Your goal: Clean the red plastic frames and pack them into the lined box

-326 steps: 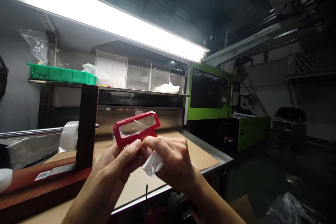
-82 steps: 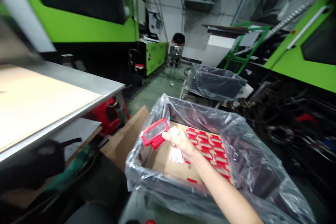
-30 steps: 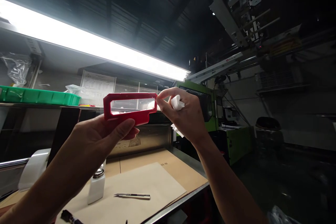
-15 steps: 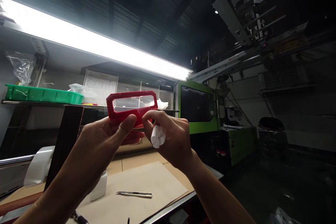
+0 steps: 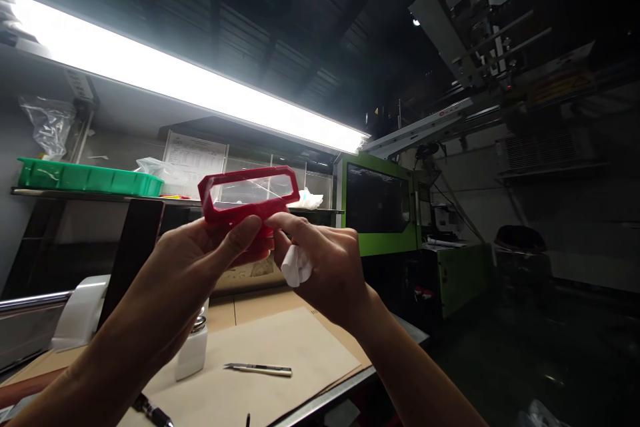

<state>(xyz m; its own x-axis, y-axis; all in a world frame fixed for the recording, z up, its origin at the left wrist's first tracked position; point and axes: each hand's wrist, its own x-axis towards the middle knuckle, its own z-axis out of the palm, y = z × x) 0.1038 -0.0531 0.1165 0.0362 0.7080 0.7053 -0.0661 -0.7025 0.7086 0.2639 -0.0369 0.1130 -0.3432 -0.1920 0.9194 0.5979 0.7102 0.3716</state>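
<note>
Here, hands (image 5: 210,260) hold red frame (image 5: 249,194).

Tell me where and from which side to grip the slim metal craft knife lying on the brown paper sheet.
Grip the slim metal craft knife across its long handle near the middle, coming straight down from above. It lies flat on the brown paper sheet, narrow sides exposed, pointed end towards the left, with nothing touching it.

dim hall, glaring tube light (image 5: 190,83) overhead
</note>
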